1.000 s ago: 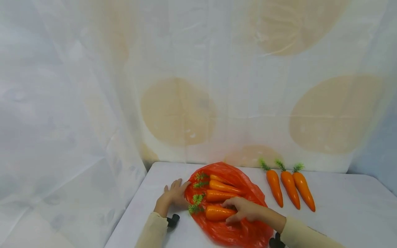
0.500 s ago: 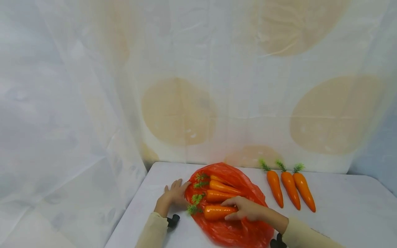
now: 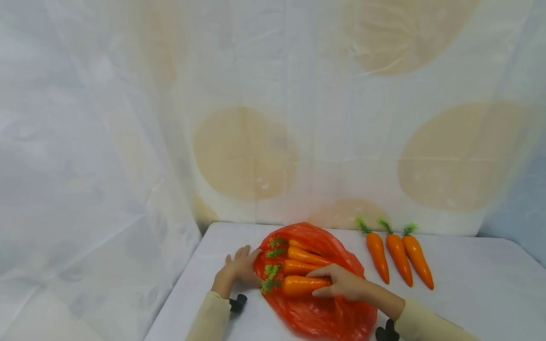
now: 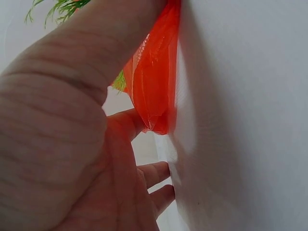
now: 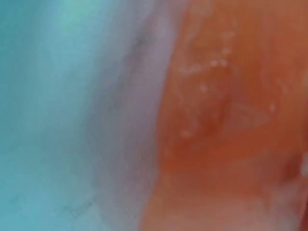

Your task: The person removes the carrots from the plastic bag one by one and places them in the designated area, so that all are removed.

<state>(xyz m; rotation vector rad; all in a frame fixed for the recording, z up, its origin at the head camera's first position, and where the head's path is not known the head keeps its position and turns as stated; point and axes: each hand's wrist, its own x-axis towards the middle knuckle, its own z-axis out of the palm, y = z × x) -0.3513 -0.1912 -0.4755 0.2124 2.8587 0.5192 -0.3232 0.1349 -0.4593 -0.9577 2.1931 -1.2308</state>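
Observation:
A crinkled red plastic bag [image 3: 298, 315] lies on the white table with several orange carrots in a row on it, leafy tops to the left. My right hand [image 3: 343, 282] grips the thin end of the nearest carrot [image 3: 300, 286], fingers on its far side and thumb on the near side. At the bag's left edge is my left hand [image 3: 243, 265], its fingers spread. In the left wrist view, extended fingers [image 4: 156, 174] show, and one finger touches the red bag edge [image 4: 154, 91]. The right wrist view is a blur of red plastic [image 5: 216, 96].
Three more carrots, one of them the middle carrot [image 3: 399, 258], lie side by side at the right, tops toward the back. A patterned white curtain [image 3: 315, 166] hangs behind and left of the table [image 3: 473, 279].
My right hand has shifted the nearest carrot slightly left, then away from me, closer to the carrot beside it. The left hand stays in place.

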